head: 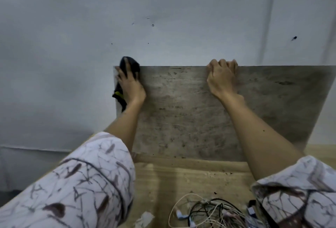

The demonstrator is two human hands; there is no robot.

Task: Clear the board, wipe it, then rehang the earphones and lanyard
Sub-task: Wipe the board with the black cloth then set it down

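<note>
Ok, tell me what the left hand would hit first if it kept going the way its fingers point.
The left hand, pressing the black cloth at the board's upper left corner, points up past the top edge. Beyond it lies only the bare wall, probably met first.

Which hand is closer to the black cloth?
Left. The left hand presses the black cloth on the board's top-left corner; the right hand grips the top edge, far to the cloth's right.
</note>
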